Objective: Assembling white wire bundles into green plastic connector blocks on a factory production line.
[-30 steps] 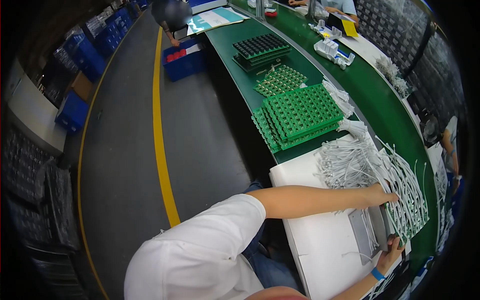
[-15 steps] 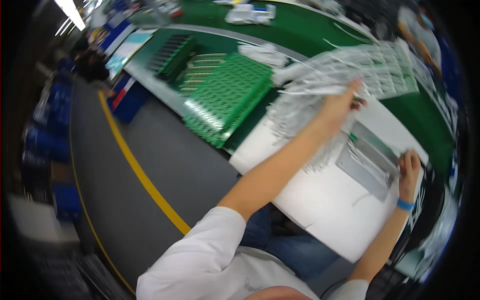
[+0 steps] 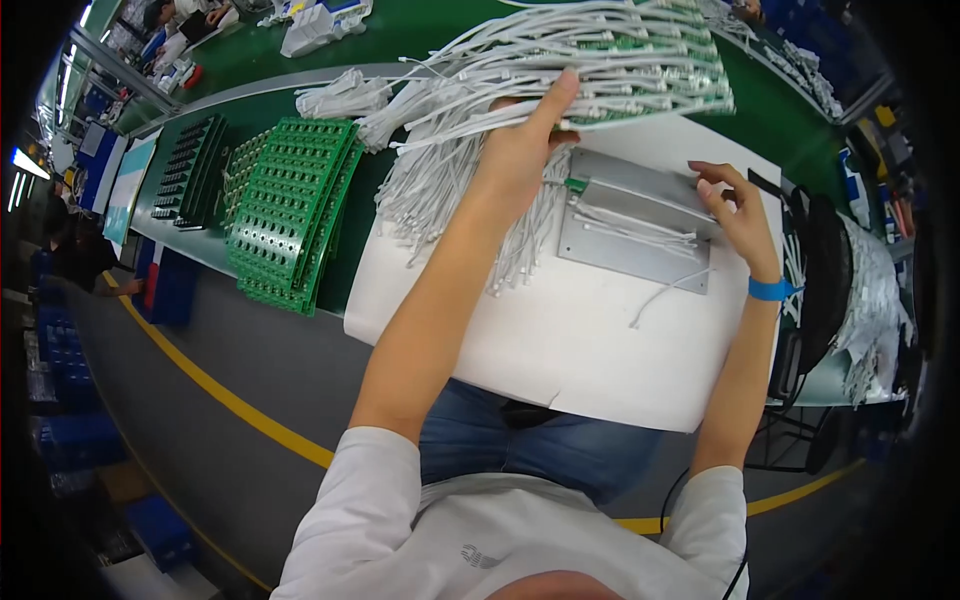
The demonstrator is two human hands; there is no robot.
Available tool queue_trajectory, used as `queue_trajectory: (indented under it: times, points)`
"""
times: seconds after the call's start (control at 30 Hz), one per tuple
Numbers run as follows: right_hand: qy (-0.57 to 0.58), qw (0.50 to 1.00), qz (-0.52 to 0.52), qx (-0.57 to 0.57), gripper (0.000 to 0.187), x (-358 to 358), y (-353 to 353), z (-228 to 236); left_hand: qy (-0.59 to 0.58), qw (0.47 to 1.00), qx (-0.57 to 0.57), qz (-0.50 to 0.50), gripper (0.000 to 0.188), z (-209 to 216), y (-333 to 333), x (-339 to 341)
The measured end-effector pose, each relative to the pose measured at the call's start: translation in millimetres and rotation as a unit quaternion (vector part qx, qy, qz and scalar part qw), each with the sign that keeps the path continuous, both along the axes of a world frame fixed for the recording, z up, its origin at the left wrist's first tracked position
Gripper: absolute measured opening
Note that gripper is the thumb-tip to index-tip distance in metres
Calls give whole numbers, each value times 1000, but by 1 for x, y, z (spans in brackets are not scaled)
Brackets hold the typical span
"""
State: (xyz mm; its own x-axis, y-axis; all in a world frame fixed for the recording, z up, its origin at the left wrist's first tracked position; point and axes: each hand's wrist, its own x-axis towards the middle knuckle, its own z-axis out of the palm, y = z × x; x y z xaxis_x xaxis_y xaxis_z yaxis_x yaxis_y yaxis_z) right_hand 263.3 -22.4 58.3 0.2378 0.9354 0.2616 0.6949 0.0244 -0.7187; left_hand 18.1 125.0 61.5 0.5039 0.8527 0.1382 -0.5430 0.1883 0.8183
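Observation:
My left hand (image 3: 520, 140) is closed on the near left edge of a green circuit board panel (image 3: 715, 88) covered in rows of white cables (image 3: 490, 45). One finger lies over the cables and others curl beneath the edge. Below the panel, a grey metal fixture (image 3: 635, 255) rests on the white work surface, with a small green board (image 3: 575, 185) at its left end and several white cables lying along it. Off the fixture's right end, my right hand (image 3: 737, 212) is open, fingers bent and apart, holding nothing. A blue band circles that wrist.
More white cables (image 3: 430, 190) spill over the left of the white board (image 3: 480, 335). Farther left are stacked green circuit panels (image 3: 290, 200) and a black slotted rack (image 3: 188, 165). A black bag (image 3: 825, 265) borders the right side. Other people sit across the far bench.
The view has turned, so the bench sits more level. My left hand stays at the cabled panel, which now shows more sharply. My right hand has come away from the fixture's end and opened.

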Motion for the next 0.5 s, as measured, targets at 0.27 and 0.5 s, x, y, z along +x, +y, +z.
queue_trajectory:
  times: [0.27,0.5]
  points:
    - [90,981,8,174,58,-2,1,-12,68,997,36,8,48,-7,-2,4]
    - [331,933,-15,142,43,-29,4,0,64,993,72,-74,41,-10,6,-11]
